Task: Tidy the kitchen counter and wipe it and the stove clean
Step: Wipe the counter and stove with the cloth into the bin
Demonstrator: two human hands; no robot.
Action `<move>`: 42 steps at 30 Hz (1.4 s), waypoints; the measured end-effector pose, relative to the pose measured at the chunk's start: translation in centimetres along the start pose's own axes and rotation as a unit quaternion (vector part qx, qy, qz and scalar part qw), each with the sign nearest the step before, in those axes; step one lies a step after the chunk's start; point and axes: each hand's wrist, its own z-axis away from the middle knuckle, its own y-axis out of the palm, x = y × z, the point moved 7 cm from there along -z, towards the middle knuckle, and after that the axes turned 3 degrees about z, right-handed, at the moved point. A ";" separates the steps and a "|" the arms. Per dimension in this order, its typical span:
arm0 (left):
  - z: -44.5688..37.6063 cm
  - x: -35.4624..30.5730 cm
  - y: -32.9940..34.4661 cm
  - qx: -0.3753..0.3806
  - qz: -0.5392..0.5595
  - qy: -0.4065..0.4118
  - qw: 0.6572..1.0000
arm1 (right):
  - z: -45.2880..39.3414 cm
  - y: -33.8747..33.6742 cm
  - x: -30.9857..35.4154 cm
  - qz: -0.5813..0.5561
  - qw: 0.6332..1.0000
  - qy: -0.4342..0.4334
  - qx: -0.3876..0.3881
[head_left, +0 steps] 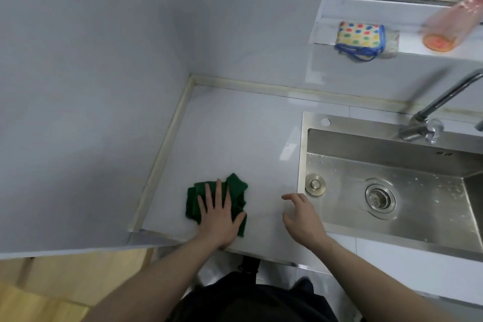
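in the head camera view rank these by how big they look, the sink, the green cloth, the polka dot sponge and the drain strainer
1. Sink, by far the largest, though cut off at the right edge.
2. Green cloth, partly under the left hand.
3. Polka dot sponge; it lies farther away, so that ranking is unsure.
4. Drain strainer, smallest.
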 end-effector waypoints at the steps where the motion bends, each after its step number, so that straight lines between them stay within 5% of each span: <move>1: 0.0 -1.7 0.3 0.004 -0.014 0.035 0.999 | 0.1 -0.2 -0.3 0.006 1.000 -0.001 -0.012; 5: -0.8 -8.8 2.0 0.037 -0.058 0.186 0.980 | 0.5 -1.7 -2.5 -0.006 0.996 0.026 -0.090; 9: -2.4 -8.2 1.8 0.013 -0.087 0.209 0.974 | 0.3 -2.7 -3.5 0.026 0.995 0.044 -0.084; 19: -4.5 12.5 -4.1 -0.050 -0.034 -0.090 0.994 | -1.2 0.0 -1.1 0.131 0.990 -0.041 -0.031; 23: -5.1 9.5 -3.2 -0.047 -0.001 -0.133 0.990 | -0.4 2.0 -1.8 0.183 0.981 -0.062 -0.001; 28: -7.8 0.0 -2.8 -0.023 -0.024 0.011 0.999 | 0.1 3.5 -3.6 0.216 0.973 -0.077 0.021; 32: -11.7 -4.6 -3.6 -0.015 -0.023 0.039 0.999 | -0.9 2.2 -3.9 0.251 0.957 -0.137 0.047; 42: -24.1 5.2 -12.0 -0.002 -0.020 -0.133 0.991 | -3.3 1.3 -4.0 0.229 0.962 -0.143 0.050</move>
